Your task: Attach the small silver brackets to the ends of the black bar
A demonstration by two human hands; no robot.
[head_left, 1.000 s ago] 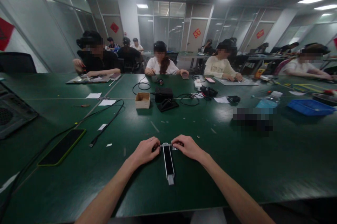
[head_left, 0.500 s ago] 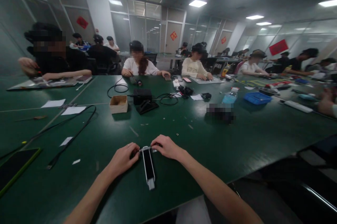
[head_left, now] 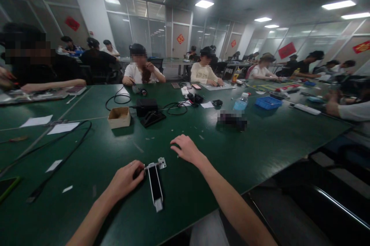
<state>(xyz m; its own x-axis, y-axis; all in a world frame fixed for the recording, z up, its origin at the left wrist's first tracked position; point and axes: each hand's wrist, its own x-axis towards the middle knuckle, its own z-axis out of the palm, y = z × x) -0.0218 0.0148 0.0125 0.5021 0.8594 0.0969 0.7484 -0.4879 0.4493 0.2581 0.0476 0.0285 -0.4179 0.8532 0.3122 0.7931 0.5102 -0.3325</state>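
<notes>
A long, narrow part with a white frame and a black middle (head_left: 155, 184) lies on the green table, its grey end toward me. At its far end a small silver metal bracket with holes (head_left: 162, 162) sticks out to the right. My left hand (head_left: 128, 176) is closed at the left side of that far end; the fingertips hide what they pinch there. Raised off to the right, my right hand (head_left: 186, 149) has its fingers apart and holds nothing. A tiny ring-like piece (head_left: 178, 156) shows just below its fingers.
Beyond my hands stand a small open box (head_left: 119, 118) and a black device (head_left: 147, 107) with cables. Farther right are a bottle of blue liquid (head_left: 241, 102) and a blue tray (head_left: 268, 103). A black cable (head_left: 69, 155) lies to the left. Several people sit around the table.
My right hand has let go of the bracket and moved away to the right, its fingers opening. My left hand stays at the part. The view has turned to the right.
</notes>
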